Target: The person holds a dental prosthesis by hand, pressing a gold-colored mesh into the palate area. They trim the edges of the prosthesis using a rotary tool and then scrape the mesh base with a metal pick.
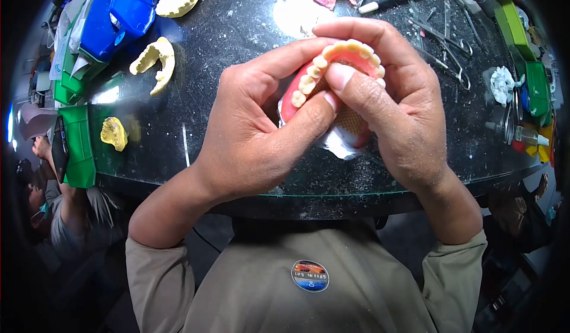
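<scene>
Between both hands, above the black table, I hold a denture (pixel 289 102) with a pink base and a curved row of cream teeth. A brown mesh-like patch (pixel 351 121) covers its palate side, and something white (pixel 341 144) sticks out below. My left hand (pixel 261 113) grips the left side, its thumb lying along the palate. My right hand (pixel 404 107) wraps the right side, with the thumb pressed just behind the front teeth. The fingers behind the denture are partly hidden.
Yellowish plaster casts (pixel 155 62) and a small yellow piece (pixel 114 134) lie left. Blue bins (pixel 133 6) and a green bin (pixel 77 146) line that side. Scissors-like metal tools (pixel 442 39) lie back right. Another person (pixel 77 214) sits at the far left.
</scene>
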Demonstrator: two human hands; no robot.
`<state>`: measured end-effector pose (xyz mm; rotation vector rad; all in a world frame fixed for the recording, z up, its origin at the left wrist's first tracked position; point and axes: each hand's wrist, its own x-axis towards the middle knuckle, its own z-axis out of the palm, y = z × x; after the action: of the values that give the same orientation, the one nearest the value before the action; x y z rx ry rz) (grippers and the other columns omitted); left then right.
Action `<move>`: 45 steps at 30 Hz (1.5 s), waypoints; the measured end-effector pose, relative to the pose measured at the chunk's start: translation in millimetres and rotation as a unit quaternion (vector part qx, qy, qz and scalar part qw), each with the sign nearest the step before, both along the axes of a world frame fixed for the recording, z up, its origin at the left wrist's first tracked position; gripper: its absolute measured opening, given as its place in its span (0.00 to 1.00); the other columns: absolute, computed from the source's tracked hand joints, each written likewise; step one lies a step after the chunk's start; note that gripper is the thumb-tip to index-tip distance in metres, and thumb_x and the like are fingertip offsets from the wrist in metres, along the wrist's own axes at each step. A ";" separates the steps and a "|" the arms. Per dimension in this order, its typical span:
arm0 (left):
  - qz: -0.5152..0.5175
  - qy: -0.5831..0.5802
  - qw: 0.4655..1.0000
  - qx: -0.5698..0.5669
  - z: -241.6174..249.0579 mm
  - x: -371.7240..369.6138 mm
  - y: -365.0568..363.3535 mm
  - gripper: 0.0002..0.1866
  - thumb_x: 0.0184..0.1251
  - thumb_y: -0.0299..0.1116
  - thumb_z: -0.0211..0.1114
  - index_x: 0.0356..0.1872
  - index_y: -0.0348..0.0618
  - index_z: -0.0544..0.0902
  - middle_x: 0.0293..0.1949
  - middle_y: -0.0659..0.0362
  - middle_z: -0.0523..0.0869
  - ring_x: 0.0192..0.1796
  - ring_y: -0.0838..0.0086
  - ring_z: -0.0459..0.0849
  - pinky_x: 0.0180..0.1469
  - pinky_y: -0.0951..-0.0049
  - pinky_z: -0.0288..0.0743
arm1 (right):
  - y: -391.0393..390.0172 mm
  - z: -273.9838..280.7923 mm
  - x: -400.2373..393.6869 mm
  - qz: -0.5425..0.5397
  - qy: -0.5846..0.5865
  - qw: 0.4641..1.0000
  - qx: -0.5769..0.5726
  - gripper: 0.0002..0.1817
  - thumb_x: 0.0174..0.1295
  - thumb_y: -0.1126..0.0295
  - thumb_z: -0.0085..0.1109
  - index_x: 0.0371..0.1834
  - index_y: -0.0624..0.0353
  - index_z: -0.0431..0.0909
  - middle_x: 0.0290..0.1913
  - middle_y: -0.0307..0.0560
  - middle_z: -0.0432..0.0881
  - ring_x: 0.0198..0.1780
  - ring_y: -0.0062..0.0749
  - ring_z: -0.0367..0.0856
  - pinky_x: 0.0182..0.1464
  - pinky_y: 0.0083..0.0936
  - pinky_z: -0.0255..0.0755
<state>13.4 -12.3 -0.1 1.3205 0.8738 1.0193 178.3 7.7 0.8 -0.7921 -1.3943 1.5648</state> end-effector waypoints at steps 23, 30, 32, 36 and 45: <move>0.095 -0.216 0.956 -0.173 13.6 -16.1 6.4 0.31 0.63 0.34 0.43 0.62 0.17 0.58 0.63 0.39 0.65 0.64 0.59 0.70 0.64 0.65 0.66 | 18.6 5.0 13.3 -0.016 -0.035 0.995 -0.088 0.24 0.65 0.68 0.46 0.59 0.76 0.65 0.55 0.57 0.74 0.58 0.30 0.73 0.63 0.26 0.63; 0.094 -0.227 0.957 -0.152 9.5 -15.4 5.2 0.31 0.63 0.34 0.43 0.62 0.17 0.57 0.63 0.39 0.65 0.62 0.59 0.72 0.63 0.64 0.69 | 17.1 6.4 11.6 -0.017 -0.036 0.996 -0.077 0.23 0.66 0.68 0.45 0.59 0.76 0.65 0.55 0.57 0.75 0.57 0.31 0.74 0.63 0.25 0.64; 0.100 -0.249 0.951 -0.156 8.2 -15.4 4.4 0.24 0.66 0.32 0.45 0.57 0.22 0.63 0.63 0.39 0.66 0.59 0.60 0.73 0.59 0.65 0.71 | 16.5 7.5 11.7 -0.017 -0.044 0.996 -0.073 0.23 0.66 0.68 0.45 0.59 0.76 0.66 0.55 0.56 0.75 0.57 0.31 0.75 0.62 0.25 0.64; 0.083 -0.301 0.933 -0.180 9.1 -18.4 5.8 0.11 0.71 0.27 0.48 0.47 0.32 0.74 0.64 0.39 0.66 0.56 0.61 0.75 0.54 0.66 0.74 | 15.4 9.5 12.1 -0.016 -0.058 0.996 -0.067 0.23 0.66 0.67 0.45 0.59 0.75 0.66 0.54 0.55 0.75 0.57 0.30 0.75 0.62 0.25 0.64; 0.060 -0.305 0.941 -0.137 0.5 -22.5 4.3 0.09 0.71 0.23 0.46 0.44 0.29 0.74 0.65 0.37 0.63 0.65 0.57 0.69 0.67 0.61 0.65 | 14.6 8.2 15.0 -0.006 -0.064 0.997 -0.041 0.24 0.66 0.66 0.46 0.59 0.74 0.66 0.52 0.55 0.76 0.55 0.28 0.75 0.61 0.25 0.66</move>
<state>-9.1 -8.0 0.3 0.6557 0.5912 1.2570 193.3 22.3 9.0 -0.9625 -1.4215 1.5932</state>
